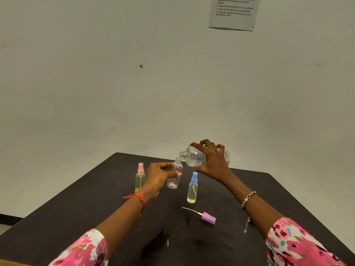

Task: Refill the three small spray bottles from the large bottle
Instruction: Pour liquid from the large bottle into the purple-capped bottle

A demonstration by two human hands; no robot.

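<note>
Over the dark table: large bottle tipping toward an open small bottle

Above the far centre of the table [76, 217], the R hand [213, 164] is gripping the large bottle [193, 157] from above, fingers and thumb curling round its clear body. It is lying nearly horizontal w/ its uncapped mouth pointing left. The L hand [158, 176] is holding the uncapped small bottle [175, 175] off the table, thumb and fingers pinching its body, neck leaning up toward the large bottle's mouth. The two openings are sitting just beside each other; whether they are touching, or liquid is passing, cannot be told.

Two more small bottles are standing upright on the table, both holding pale yellowish liquid: a pink-capped bottle [140, 177] left of the L hand and a blue-capped bottle [192, 189] below the R hand. A purple spray cap [208, 217] w/ its dip tube is lying on its side nearer the viewer. A red thread [137, 197] is circling the L wrist, a beaded bracelet [247, 199] the R. A printed sheet [233, 13] is hanging on the wall, top right
</note>
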